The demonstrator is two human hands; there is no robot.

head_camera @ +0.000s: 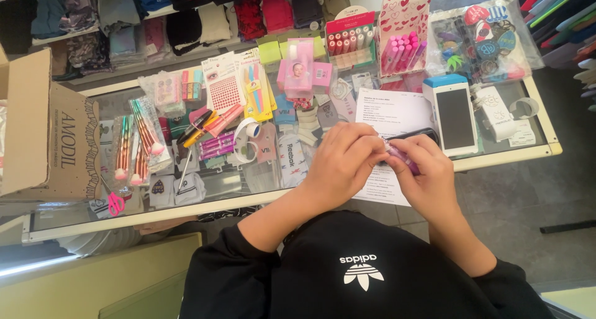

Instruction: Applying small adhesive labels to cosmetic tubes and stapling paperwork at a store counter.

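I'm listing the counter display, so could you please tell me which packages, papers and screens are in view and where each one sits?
Cardboard box: brown, open, far left of the glass counter.
Handheld terminal: white, dark blank screen, right of the hands.
Printed sheet: white, under both hands.
Lip-gloss display: pink, heart-patterned, upright at the back.
Clear bag: colourful badges, back right.
Small pink item: held by left hand and right hand.

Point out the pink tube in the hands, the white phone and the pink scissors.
pink tube (403, 159), head view, on its barrel between both hands.
white phone (455, 118), head view, middle of its dark screen.
pink scissors (115, 203), head view, on the handle loops.
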